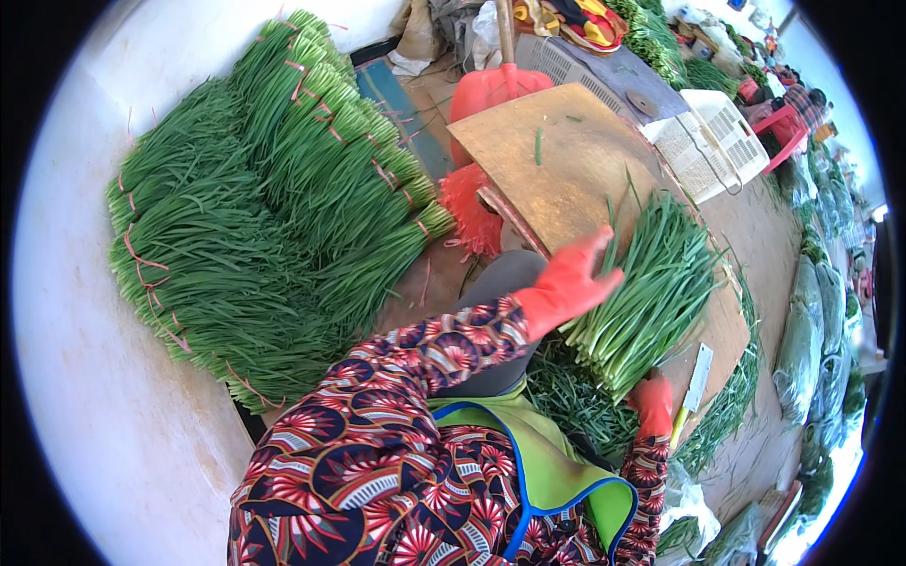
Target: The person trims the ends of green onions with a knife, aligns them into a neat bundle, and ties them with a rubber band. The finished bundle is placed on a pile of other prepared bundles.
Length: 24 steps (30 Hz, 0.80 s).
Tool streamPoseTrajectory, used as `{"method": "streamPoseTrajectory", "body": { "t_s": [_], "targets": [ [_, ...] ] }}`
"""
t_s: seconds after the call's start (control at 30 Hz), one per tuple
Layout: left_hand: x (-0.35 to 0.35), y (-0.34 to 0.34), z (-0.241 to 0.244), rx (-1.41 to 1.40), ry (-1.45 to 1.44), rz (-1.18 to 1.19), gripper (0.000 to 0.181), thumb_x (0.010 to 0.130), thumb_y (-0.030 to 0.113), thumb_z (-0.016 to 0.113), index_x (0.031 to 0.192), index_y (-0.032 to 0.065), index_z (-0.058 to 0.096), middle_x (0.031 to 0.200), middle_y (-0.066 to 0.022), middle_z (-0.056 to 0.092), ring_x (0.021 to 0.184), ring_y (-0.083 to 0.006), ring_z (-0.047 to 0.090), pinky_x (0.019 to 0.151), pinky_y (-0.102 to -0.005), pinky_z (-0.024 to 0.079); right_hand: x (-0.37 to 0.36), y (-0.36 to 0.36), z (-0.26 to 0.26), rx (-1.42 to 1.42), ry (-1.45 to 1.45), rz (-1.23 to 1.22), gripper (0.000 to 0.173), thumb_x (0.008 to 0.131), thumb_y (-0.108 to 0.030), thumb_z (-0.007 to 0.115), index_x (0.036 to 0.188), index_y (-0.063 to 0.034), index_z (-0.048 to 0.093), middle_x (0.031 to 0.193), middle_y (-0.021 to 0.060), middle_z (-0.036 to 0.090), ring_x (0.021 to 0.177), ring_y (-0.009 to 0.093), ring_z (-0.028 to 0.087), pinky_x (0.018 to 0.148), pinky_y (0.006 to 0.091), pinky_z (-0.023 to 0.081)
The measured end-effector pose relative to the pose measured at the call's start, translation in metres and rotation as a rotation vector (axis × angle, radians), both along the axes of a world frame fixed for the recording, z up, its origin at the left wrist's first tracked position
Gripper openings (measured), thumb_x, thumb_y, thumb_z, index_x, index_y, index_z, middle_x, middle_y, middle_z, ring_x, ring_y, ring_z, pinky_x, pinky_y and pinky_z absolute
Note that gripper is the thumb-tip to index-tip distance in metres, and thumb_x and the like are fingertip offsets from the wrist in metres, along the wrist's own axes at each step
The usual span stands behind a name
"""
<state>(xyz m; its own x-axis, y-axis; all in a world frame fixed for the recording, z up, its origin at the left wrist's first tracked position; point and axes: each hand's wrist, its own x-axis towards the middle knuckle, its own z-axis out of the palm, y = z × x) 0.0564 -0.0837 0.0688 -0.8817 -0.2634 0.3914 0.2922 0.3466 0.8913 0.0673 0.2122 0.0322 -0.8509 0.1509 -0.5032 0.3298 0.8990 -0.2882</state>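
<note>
A loose bunch of garlic chives (648, 283) lies on a wooden board (566, 163), its pale stem ends towards me. My left hand (570, 283), in a coral rubber glove, is at the left side of the bunch with thumb and fingers spread. Gloved in the same colour, my right hand (652, 405) is beside the cut stem ends. Its fingers are partly hidden and blurred, so a grip is not visible. A knife with a broad blade (697, 378) and a yellow handle rests on the board, right of that hand.
Tied chive bundles (283, 212) are piled on the left. Red plastic strings (471, 212) hang beside the board, near a red plastic container (488, 99). White crates (708, 141) stand beyond. Chive scraps (580, 396) lie below, and bagged greens (800, 347) line the right.
</note>
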Motion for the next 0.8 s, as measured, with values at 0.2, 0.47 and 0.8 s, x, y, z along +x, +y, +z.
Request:
{"method": "streamPoseTrajectory", "body": {
  "t_s": [0.2, 0.47, 0.8],
  "targets": [
    [-0.018, -0.154, -0.071, 0.229, -0.019, 0.454, 0.015, 0.089, 0.016, 0.063, 0.094, 0.0025, 0.066, 0.078, -0.0002, 0.063, 0.071, -0.0097, 0.058, 0.066, -0.0254, 0.049, -0.018, 0.014, -0.029, -0.459, -0.088, -0.114, 0.024, 0.083, 0.003, 0.042, 0.102, 0.0027, 0.057, 0.067, 0.0175, 0.066, 0.045, 0.024, 0.062, 0.038, 0.0322, 0.047],
    [-0.036, -0.221, -0.243, -0.054, -0.794, 0.484, 0.034, 0.082, 0.02, 0.064, 0.111, 0.0034, 0.066, 0.105, -0.0178, 0.069, 0.097, -0.0306, 0.066, 0.085, -0.0372, 0.051, 0.005, 0.04, 0.02, 0.03, 0.222, -0.021, 0.029, 0.09, -0.011, 0.048, 0.114, 0.0023, 0.059, 0.072, 0.0104, 0.065, 0.054, 0.015, 0.061, 0.051, 0.0288, 0.048],
    [-0.073, -0.216, -0.28, -0.126, -0.6, 0.538, 0.021, 0.073, 0.024, 0.067, 0.084, 0.0059, 0.071, 0.085, -0.0206, 0.067, 0.085, -0.036, 0.065, 0.077, -0.0428, 0.051, 0.048, 0.061, 0.034, -0.143, 0.355, -0.216, 0.028, 0.09, -0.011, 0.057, 0.114, 0.0037, 0.06, 0.077, 0.0058, 0.062, 0.062, 0.01, 0.057, 0.057, 0.0243, 0.047]
  ]
}}
